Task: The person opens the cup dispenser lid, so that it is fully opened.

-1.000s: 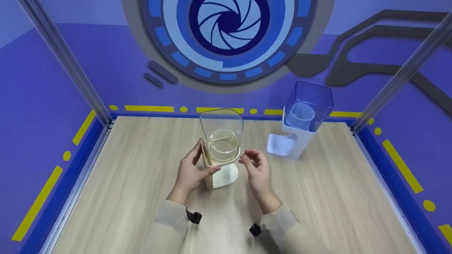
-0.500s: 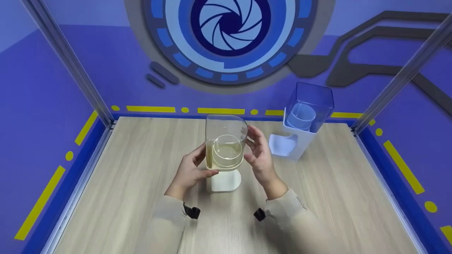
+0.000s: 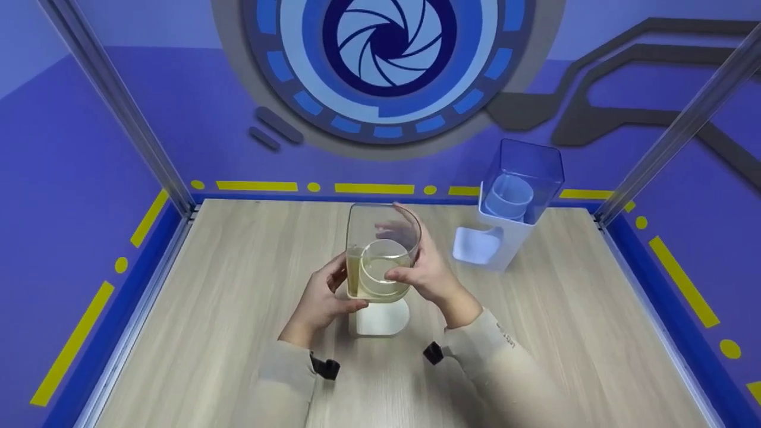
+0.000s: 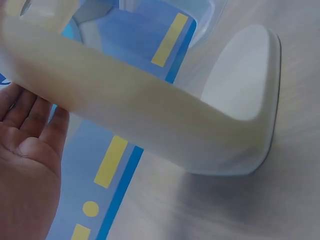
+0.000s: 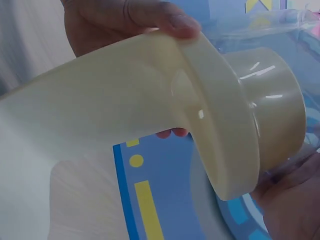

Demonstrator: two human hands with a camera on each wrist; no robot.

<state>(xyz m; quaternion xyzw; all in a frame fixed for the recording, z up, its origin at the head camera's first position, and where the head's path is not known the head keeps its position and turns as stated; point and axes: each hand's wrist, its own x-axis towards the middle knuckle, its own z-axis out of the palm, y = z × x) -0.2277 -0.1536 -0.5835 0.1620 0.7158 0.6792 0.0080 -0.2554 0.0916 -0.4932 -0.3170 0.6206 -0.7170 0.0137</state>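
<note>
A cream stand [image 3: 381, 321] with a flat foot is on the table in front of me. A clear square-sided cover [image 3: 370, 223] sits on its top around a short cream cylinder [image 5: 281, 107]. My left hand [image 3: 318, 303] grips the stand's upper part from the left, thumb in front, fingers partly hidden behind. From the right, my right hand [image 3: 431, 270] holds the clear cover. Its thumb lies across the front, and its fingers show through the plastic. In the right wrist view, the cylinder rises from the stand's top rim inside the cover.
A similar white stand [image 3: 505, 241] with a blue-tinted clear cover [image 3: 526, 169] is at the back right of the wooden table [image 3: 238, 267]. Purple panels [image 3: 148, 107] and metal posts [image 3: 684, 119] enclose the table at the back and sides.
My right hand has come from beside the stand up to the cover and taken hold of it. The stand has shifted slightly right and nearer, still in my left hand.
</note>
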